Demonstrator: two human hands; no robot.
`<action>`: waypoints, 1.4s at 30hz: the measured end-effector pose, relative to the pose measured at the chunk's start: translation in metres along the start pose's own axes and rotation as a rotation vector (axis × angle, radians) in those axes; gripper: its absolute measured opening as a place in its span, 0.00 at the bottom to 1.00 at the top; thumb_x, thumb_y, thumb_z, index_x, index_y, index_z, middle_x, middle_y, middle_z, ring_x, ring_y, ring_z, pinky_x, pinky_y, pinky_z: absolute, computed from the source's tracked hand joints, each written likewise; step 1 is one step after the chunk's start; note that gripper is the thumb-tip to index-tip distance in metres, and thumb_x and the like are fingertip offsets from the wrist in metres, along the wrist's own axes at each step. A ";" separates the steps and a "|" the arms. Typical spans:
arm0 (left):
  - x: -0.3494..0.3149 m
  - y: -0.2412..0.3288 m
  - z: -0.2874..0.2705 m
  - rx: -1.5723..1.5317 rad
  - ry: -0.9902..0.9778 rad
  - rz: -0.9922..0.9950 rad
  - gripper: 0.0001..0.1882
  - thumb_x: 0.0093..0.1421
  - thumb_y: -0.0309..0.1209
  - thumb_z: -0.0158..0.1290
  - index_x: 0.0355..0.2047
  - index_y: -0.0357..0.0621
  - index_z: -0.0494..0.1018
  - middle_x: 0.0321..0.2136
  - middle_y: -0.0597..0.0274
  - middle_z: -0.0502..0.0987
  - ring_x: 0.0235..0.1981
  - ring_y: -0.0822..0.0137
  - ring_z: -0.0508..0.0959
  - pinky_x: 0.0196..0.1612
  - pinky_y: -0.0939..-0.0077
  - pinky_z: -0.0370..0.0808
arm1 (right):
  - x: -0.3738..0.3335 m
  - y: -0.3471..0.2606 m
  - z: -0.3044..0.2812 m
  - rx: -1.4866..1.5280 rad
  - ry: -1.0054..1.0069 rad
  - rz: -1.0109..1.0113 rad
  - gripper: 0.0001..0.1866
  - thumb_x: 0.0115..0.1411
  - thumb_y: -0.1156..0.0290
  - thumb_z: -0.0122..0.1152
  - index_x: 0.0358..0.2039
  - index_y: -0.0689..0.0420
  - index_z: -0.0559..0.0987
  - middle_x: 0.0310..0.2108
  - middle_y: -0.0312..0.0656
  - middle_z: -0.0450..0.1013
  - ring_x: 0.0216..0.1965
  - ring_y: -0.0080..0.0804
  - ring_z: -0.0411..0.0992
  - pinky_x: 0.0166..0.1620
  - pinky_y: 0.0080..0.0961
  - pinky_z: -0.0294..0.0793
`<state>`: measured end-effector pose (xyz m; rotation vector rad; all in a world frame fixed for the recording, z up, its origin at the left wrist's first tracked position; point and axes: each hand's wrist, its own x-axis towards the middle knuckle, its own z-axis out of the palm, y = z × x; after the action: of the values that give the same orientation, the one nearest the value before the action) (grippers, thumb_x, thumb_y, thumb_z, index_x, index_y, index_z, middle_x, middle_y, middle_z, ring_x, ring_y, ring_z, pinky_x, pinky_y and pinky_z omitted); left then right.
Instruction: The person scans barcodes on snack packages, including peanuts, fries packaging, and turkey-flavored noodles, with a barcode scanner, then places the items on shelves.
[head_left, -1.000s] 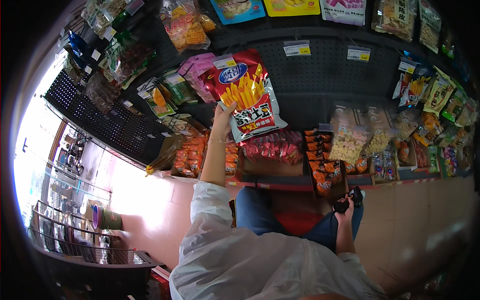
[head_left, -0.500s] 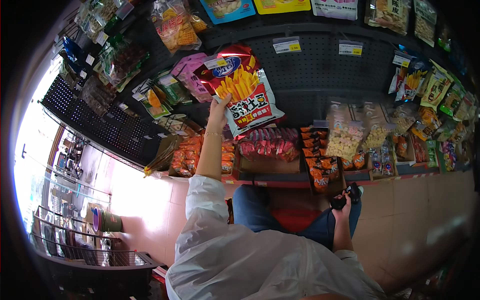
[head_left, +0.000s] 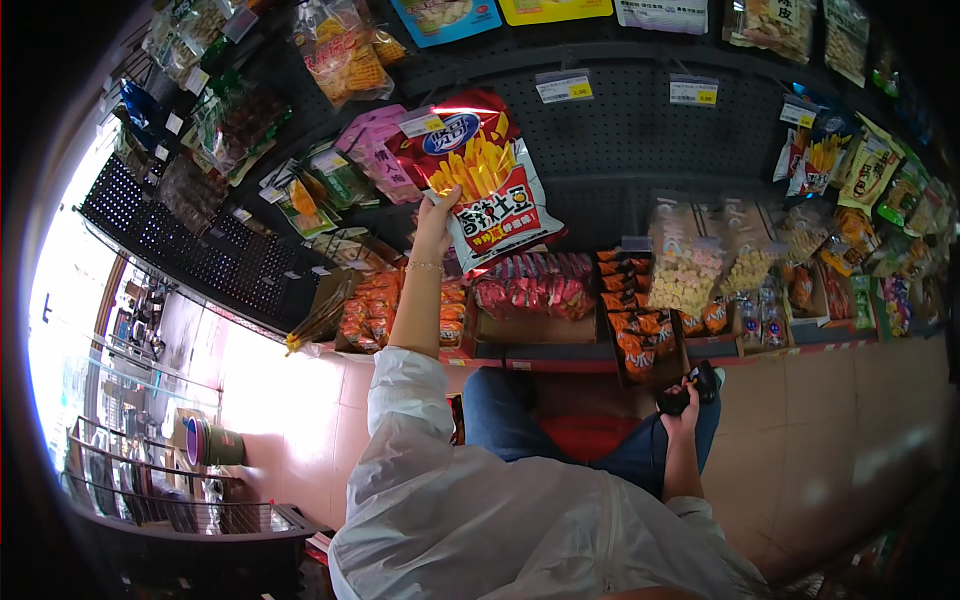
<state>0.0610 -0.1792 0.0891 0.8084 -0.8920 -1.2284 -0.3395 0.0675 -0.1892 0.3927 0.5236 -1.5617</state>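
Note:
My left hand reaches up to the rack and pinches the left edge of a red and silver snack bag with fries pictured on it. The thumb lies over the bag's front; the fingers behind it are hidden. A price tag overlaps the bag's top, which is close to a hook on the rack. A pink bag hangs just left of it. Low over my right knee, my right hand is closed around a small black object whose kind I cannot make out.
A dark pegboard rack with hanging snack bags curves around me. Along its bottom shelf stand boxes of orange packets, pink packets and clear bags of puffs. A black basket stands at lower left, near stacked buckets.
The view has shifted slightly, so the rack appears a little further left. My left hand stays on the snack bag and my right hand keeps the black object.

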 end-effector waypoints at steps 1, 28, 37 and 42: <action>0.003 -0.004 0.002 0.014 0.021 0.001 0.16 0.50 0.23 0.51 0.40 0.38 0.63 0.38 0.59 0.70 0.38 0.69 0.70 0.42 0.74 0.67 | -0.001 -0.001 0.000 0.000 -0.002 0.004 0.09 0.49 0.68 0.53 0.33 0.53 0.70 0.20 0.32 0.60 0.23 0.23 0.62 0.35 0.22 0.65; -0.004 -0.008 -0.005 -0.033 -0.031 -0.030 0.17 0.52 0.26 0.49 0.43 0.39 0.62 0.39 0.61 0.69 0.39 0.68 0.70 0.42 0.73 0.69 | -0.009 0.002 0.015 0.035 0.031 -0.039 0.08 0.49 0.70 0.51 0.32 0.54 0.68 0.18 0.35 0.61 0.22 0.25 0.62 0.32 0.24 0.66; -0.018 -0.003 0.002 -0.025 -0.040 -0.060 0.15 0.53 0.27 0.48 0.41 0.38 0.63 0.38 0.58 0.71 0.36 0.66 0.73 0.39 0.72 0.72 | -0.007 0.000 0.013 0.033 0.051 -0.034 0.06 0.49 0.70 0.51 0.29 0.53 0.70 0.17 0.35 0.62 0.21 0.25 0.62 0.31 0.24 0.66; -0.023 -0.001 0.005 -0.021 -0.034 -0.020 0.15 0.53 0.27 0.48 0.41 0.38 0.63 0.37 0.58 0.71 0.36 0.67 0.73 0.39 0.72 0.72 | -0.004 0.000 0.011 0.037 0.028 -0.029 0.06 0.49 0.70 0.51 0.29 0.53 0.70 0.17 0.35 0.62 0.21 0.25 0.62 0.31 0.24 0.66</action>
<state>0.0534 -0.1573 0.0875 0.7832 -0.8991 -1.2699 -0.3387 0.0652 -0.1779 0.4377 0.5250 -1.5979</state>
